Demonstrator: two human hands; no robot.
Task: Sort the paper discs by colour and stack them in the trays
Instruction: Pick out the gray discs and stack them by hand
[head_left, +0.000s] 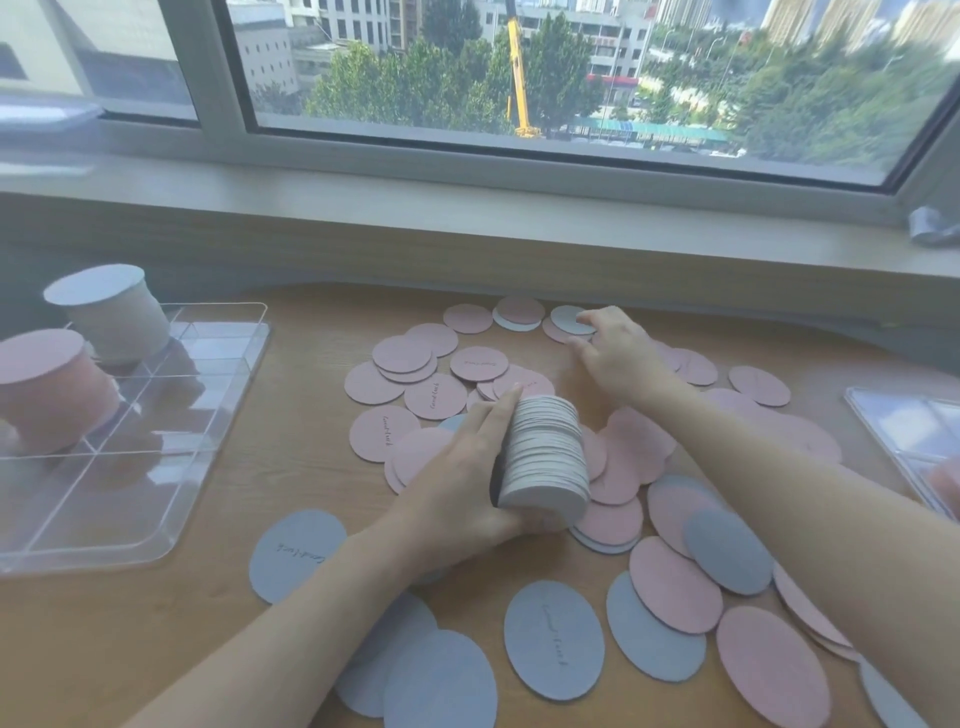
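Nearest to us lie flat, matte blue paper discs (554, 640) on the wooden table (306, 364), some with faint cursive writing across them, and beside them pink discs (435, 396) of the same thin, felt-like card, spread in an overlapping scatter toward the far edge. Our left hand (467, 480) curls round a thick stack of discs (545, 457) held on its side above the scatter, so that we see their pale, layered edges. Our right hand (615, 353) reaches to the far side of the table, where its fingertips pinch a blue-grey disc (571, 319) lying among pink ones. On the left stands a clear plastic tray (156, 509) with rounded corners and dividers; in its far compartments sit a tall pink stack (52, 395) and, behind it, a tall blue-topped stack (109, 312). A second clear tray (904, 431) shows at the right edge of the table. The table has a light wood grain and meets a pale sill under a wide window (519, 67) that looks onto trees, buildings and a yellow crane (519, 78).
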